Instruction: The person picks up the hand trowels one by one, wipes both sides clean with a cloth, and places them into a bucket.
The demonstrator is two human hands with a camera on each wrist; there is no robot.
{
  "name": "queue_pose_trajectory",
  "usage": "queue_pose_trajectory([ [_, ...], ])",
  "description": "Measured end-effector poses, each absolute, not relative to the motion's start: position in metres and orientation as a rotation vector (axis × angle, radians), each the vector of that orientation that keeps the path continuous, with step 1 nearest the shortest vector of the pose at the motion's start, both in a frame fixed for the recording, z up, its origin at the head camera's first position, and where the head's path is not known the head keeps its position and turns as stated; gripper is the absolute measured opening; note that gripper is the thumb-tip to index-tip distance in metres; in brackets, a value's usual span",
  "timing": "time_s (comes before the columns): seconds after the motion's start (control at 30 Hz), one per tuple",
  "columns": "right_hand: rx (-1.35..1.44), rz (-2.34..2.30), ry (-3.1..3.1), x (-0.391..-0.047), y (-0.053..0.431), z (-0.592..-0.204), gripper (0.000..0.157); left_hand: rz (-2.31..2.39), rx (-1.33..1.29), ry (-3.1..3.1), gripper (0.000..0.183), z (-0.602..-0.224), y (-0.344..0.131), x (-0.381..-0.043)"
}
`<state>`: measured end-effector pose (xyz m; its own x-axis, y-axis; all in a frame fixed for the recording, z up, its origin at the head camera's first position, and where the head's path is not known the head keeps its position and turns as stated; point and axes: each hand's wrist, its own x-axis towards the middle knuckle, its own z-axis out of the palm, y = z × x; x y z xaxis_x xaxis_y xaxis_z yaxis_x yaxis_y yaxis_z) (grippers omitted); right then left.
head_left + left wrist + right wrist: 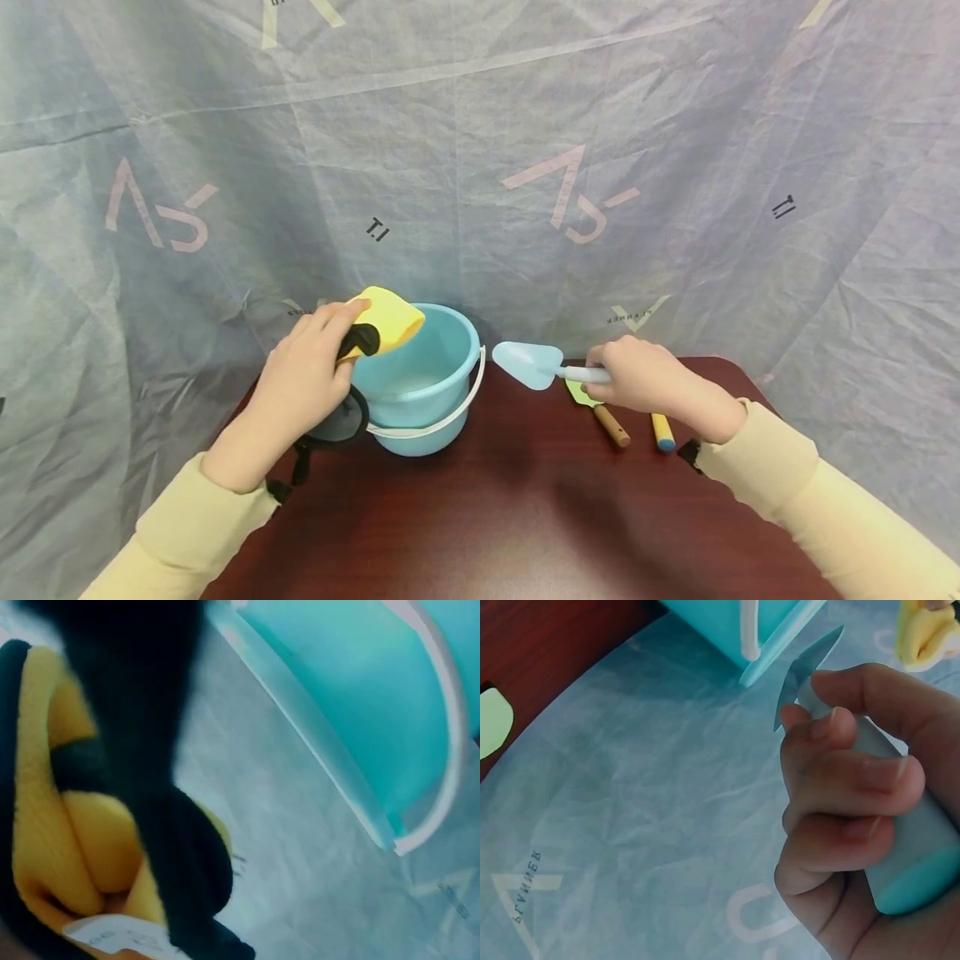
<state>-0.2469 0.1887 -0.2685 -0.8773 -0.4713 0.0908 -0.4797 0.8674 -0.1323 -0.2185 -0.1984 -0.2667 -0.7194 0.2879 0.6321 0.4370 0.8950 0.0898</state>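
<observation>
Holding yellow cloth (401,315) in curled fingers of the left hand (302,367) — near the bucket (420,408). Gripping a trowel (531,365) in the right hand (641,372) — curled round its handle.

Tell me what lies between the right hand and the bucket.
In the head view, the trowel lies there: the right hand grips it, and its blade extends toward the bucket.

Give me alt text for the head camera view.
A person's left hand holds a yellow-and-black cloth item near a blue bucket; the right hand grips a pale-blue trowel. A green-bladed tool and a yellow handle lie on a dark red table.
</observation>
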Motion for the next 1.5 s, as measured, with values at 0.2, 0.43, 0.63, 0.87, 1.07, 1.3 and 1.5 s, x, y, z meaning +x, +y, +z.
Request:
queue_pose_trajectory([
  [0.2, 0.784, 0.24, -2.951, -0.235, 0.186, -0.269, 0.006, -0.263, -0.703, -2.345, 0.065, -0.267, -0.173, -0.209],
  [0.43, 0.842, 0.242, -2.99, -0.218, 0.182, -0.268, 0.017, -0.254, -0.887, -2.276, 0.065, -0.275, -0.152, -0.2],
  [0.63, 1.006, 0.205, -2.856, -0.21, 0.183, -0.271, 0.022, -0.214, -1.028, -2.241, 0.066, -0.285, -0.14, -0.195],
  [0.87, 1.082, 0.171, -2.826, -0.204, 0.182, -0.279, 0.024, -0.121, -1.177, -2.176, 0.06, -0.293, -0.124, -0.185],
  [1.07, 1.093, 0.14, -2.843, -0.2, 0.179, -0.284, 0.025, -0.098, -1.291, -2.199, 0.063, -0.301, -0.113, -0.179],
  [1.3, 1.159, 0.125, -2.812, -0.194, 0.178, -0.29, 0.025, -0.01, -1.38, -2.245, 0.065, -0.309, -0.11, -0.179],
  [1.5, 1.144, 0.105, -2.809, -0.19, 0.174, -0.29, 0.023, 0.04, -1.411, -2.283, 0.064, -0.314, -0.109, -0.18],
])
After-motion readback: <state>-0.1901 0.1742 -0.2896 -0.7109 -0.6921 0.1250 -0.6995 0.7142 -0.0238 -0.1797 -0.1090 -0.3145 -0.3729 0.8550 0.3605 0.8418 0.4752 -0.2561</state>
